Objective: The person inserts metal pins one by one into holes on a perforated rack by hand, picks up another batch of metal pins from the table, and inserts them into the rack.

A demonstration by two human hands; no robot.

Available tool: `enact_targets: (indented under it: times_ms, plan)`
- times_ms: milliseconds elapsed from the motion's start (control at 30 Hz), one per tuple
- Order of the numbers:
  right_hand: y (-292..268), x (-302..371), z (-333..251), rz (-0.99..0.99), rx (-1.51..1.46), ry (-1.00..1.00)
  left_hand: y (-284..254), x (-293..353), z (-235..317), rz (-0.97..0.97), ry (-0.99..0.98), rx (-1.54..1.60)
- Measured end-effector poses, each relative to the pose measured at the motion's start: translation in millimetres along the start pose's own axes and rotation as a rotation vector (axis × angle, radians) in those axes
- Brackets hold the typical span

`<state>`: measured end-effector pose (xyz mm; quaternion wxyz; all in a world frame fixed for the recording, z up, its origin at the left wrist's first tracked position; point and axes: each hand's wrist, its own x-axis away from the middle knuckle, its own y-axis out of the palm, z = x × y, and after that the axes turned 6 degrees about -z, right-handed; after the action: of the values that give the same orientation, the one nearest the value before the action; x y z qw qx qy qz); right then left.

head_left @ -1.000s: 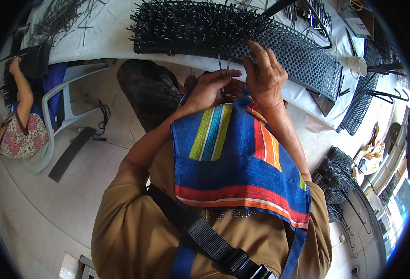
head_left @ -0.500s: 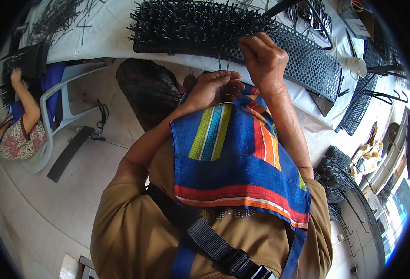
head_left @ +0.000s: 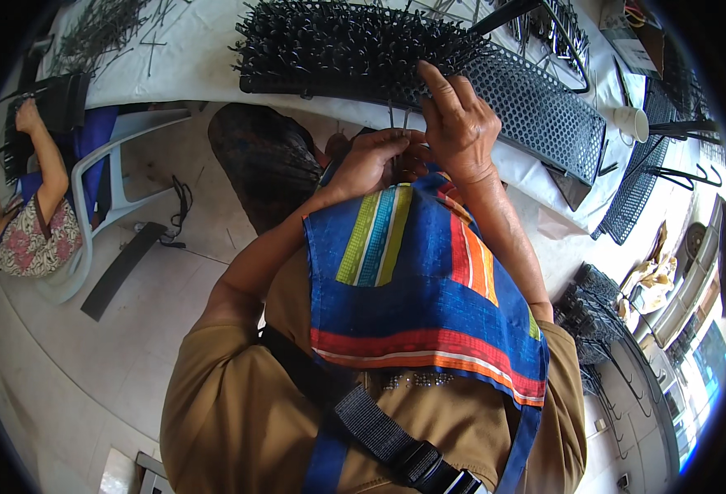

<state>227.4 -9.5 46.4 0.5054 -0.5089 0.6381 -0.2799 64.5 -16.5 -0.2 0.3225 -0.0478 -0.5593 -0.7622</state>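
My left hand (head_left: 369, 162) is closed around two thin dark metal rods (head_left: 391, 114), whose ends stick up past the thumb toward the table edge. Close beside it on the right is my right hand (head_left: 464, 132). Its index finger points up toward the table and another finger is partly stretched; the thumb side is hidden, and I see nothing held there. Just beyond both hands, a dense pile of black-tipped metal pieces (head_left: 330, 49) covers the left part of a long black perforated metal rack (head_left: 544, 107) on the table.
A white-covered table (head_left: 190, 62) bears loose black wire pieces (head_left: 104, 37) at far left. To the right stand a white cup (head_left: 630, 123) and black hooked racks (head_left: 651, 177). At left, a person (head_left: 38, 198) works beside a pale plastic chair (head_left: 104, 177). A dark strip (head_left: 123, 272) lies on the floor.
My right hand has come down and slightly left, closer to my left hand, and its curled fingers have straightened. My left hand keeps its hold on the rods.
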Motion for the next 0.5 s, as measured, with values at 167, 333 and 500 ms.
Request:
enact_targets:
  times_ms: [167,333,500]
  plan:
    - [3.9,-2.8,-7.9,-0.007,-0.005,-0.037,-3.5,0.2,-2.2,0.02,0.018,0.055]
    - [4.6,7.3,1.0,-0.107,-0.07,0.023,-2.0,1.0,-0.4,0.018,0.011,0.057]
    - [7.3,18.7,-8.4,-0.074,-0.358,0.189,-4.2,0.2,-3.6,0.029,0.029,0.1]
